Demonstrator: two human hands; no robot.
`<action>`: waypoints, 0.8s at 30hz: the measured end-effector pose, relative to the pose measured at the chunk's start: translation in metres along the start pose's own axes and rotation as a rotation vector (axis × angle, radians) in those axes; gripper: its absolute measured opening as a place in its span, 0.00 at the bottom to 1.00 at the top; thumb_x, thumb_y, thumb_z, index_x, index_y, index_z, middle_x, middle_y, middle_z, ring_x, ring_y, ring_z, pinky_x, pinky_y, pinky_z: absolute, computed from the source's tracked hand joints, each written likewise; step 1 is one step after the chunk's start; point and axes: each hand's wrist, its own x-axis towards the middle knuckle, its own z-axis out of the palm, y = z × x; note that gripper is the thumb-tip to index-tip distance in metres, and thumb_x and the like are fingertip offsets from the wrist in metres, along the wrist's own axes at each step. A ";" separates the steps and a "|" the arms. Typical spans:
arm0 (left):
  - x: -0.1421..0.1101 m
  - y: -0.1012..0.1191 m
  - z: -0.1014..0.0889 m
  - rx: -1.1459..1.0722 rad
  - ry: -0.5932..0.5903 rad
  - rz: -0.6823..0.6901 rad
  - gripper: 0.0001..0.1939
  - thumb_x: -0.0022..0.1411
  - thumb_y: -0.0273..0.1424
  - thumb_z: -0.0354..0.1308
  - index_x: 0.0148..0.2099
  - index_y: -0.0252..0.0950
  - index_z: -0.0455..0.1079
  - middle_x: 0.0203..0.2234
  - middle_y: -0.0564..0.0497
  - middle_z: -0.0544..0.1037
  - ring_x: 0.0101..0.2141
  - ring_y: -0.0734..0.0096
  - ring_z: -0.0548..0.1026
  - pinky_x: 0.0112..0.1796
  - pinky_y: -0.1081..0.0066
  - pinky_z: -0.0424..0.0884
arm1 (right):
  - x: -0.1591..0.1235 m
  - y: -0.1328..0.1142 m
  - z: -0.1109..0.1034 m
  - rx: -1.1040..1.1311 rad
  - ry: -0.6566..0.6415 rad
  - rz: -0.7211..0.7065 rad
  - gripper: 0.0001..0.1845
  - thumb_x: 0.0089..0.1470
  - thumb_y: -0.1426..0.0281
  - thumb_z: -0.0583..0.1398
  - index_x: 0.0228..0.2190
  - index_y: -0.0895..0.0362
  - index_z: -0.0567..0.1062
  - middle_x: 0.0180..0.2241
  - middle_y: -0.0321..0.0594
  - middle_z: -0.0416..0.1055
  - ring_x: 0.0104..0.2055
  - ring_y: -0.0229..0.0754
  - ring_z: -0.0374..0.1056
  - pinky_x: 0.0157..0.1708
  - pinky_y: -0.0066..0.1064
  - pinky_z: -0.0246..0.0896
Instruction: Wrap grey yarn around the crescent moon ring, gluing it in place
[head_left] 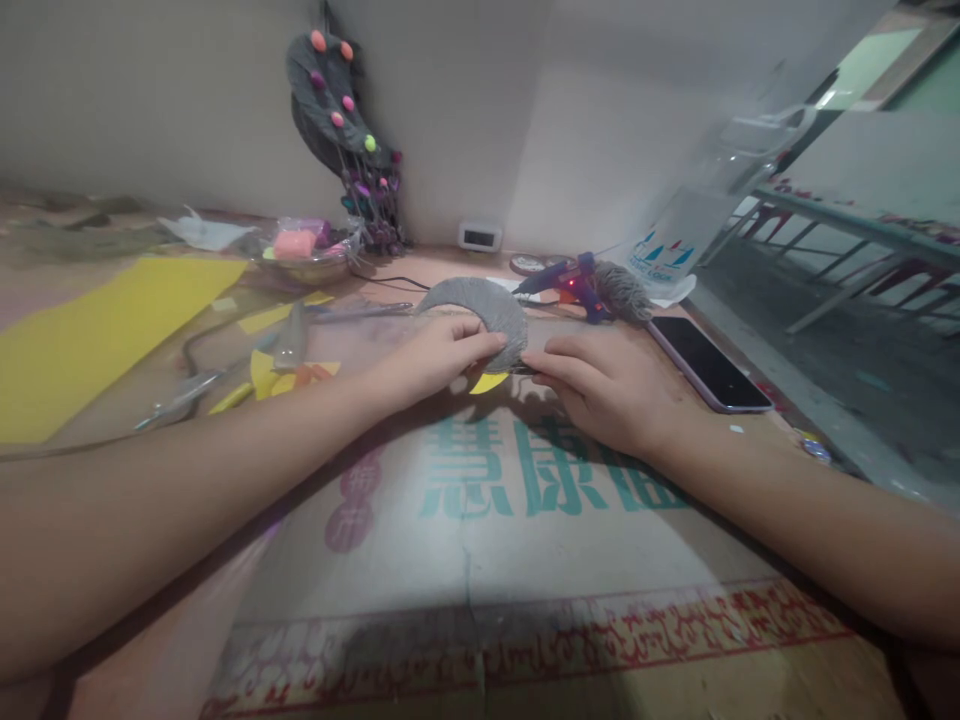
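Grey crescent (504, 300) above printed board (390, 580)

Left hand (459, 350): grip closed on the crescent, thumb on its face. Right hand (600, 380): fingertips at the crescent's lower right edge; cannot tell whether that grip is pinching. Yellow scrap (489, 382) shows beneath. Glue gun (570, 282), red light lit, lies just behind; yarn bundle (624, 290) beside it, then phone (709, 362) and bottle (682, 220) at right. Left of the crescent, scissors (180, 396) and a yellow sheet (112, 340) crowd the tabletop. Left forearm blocks part of the board.

Gray crescent (499, 305); yarn-wrapped; yellow lower tip (489, 383); bulge up-right; hand-held
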 end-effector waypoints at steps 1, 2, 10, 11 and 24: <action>0.000 0.000 0.000 -0.003 -0.001 -0.002 0.19 0.64 0.40 0.55 0.22 0.38 0.62 0.17 0.54 0.68 0.23 0.73 0.67 0.27 0.70 0.60 | 0.000 0.000 0.000 -0.007 0.001 -0.003 0.14 0.62 0.76 0.57 0.47 0.54 0.76 0.39 0.42 0.80 0.36 0.42 0.74 0.34 0.33 0.68; 0.000 0.000 0.000 -0.007 -0.003 -0.004 0.19 0.64 0.40 0.55 0.22 0.38 0.62 0.18 0.55 0.68 0.23 0.73 0.67 0.27 0.70 0.60 | 0.001 0.000 0.000 -0.013 -0.002 -0.006 0.14 0.62 0.76 0.57 0.47 0.55 0.77 0.38 0.42 0.80 0.36 0.42 0.74 0.34 0.33 0.68; 0.000 -0.001 0.002 -0.026 -0.028 -0.029 0.19 0.63 0.41 0.56 0.23 0.38 0.61 0.17 0.56 0.68 0.21 0.74 0.66 0.25 0.70 0.60 | 0.000 -0.002 0.003 -0.015 -0.022 -0.011 0.15 0.64 0.76 0.55 0.48 0.54 0.76 0.40 0.41 0.80 0.36 0.40 0.73 0.34 0.32 0.67; 0.000 -0.002 0.002 -0.026 -0.030 -0.027 0.19 0.63 0.41 0.56 0.23 0.38 0.61 0.17 0.56 0.68 0.21 0.74 0.66 0.25 0.70 0.61 | -0.001 -0.002 0.004 -0.009 -0.017 -0.014 0.15 0.64 0.76 0.55 0.48 0.54 0.76 0.40 0.41 0.80 0.36 0.40 0.73 0.34 0.32 0.67; 0.001 -0.005 0.001 0.004 -0.046 -0.005 0.19 0.64 0.42 0.56 0.24 0.38 0.62 0.19 0.55 0.69 0.23 0.73 0.68 0.27 0.69 0.61 | 0.005 -0.005 0.000 -0.003 -0.013 -0.081 0.13 0.66 0.75 0.54 0.47 0.57 0.76 0.40 0.40 0.80 0.36 0.40 0.73 0.35 0.32 0.65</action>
